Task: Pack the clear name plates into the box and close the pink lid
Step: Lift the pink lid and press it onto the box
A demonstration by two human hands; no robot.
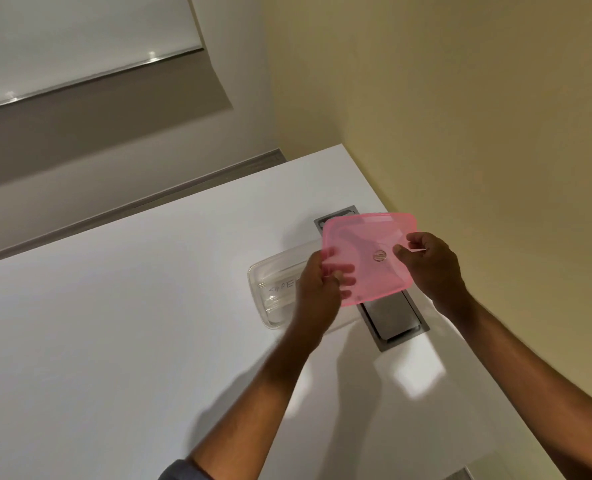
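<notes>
We pinch the pink lid [369, 258] between left hand [317, 282] and right hand [429, 263], above the box [270, 292] near the table's [114, 341] right edge; lowered crooked, it could sit skewed.

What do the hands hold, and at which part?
Both hold the pink lid above the table: the left hand grips its left edge, the right hand its right edge.
</notes>
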